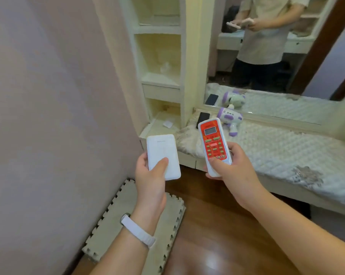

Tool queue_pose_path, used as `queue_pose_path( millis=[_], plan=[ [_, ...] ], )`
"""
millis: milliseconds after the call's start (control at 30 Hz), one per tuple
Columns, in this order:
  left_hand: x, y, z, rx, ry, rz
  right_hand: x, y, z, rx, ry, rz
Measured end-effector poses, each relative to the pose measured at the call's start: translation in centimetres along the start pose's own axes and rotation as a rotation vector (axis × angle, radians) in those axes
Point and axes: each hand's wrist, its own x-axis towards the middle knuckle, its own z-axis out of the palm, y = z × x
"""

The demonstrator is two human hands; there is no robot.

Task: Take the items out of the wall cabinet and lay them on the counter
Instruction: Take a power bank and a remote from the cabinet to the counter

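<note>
Head view: the left hand (150, 176) grasps a white power bank (162, 151), the right hand (234, 167) a red remote (212, 142); next, I judge, both go flat onto the tabletop (276, 153).

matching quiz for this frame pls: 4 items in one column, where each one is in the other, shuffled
1. white power bank
2. red remote
3. purple-and-white toy
4. black phone

A. on the counter, in the corner by the shelves
B. held in the right hand
C. held in the left hand
D. on the counter by the mirror, farther right

Pairs: 1-C, 2-B, 3-D, 4-A
</note>
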Motion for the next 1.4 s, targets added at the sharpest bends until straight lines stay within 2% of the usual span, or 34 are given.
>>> queue_pose_path(
  millis=[133,300,800,1067,1400],
  plan=[
    [1.5,-2.0,6.4,0.046,-0.14,-0.065,2.1,-0.2,-5.7,0.039,0.158,0.014],
    [2.3,-5.6,14.6,0.119,-0.256,-0.073,5.6,1.6,-12.8,0.117,0.244,0.025],
    [4.2,-14.1,35.5,0.335,-0.152,-0.105,18.5,5.3,-32.1,0.091,0.186,0.095],
    [7.0,-16.7,40.8,0.341,-0.135,-0.14,22.0,7.5,-36.3,0.106,0.223,0.216],
    [15.3,-22.3,43.7,0.42,-0.19,-0.226,29.8,12.6,-35.5,-0.032,0.241,0.417]
  ],
)
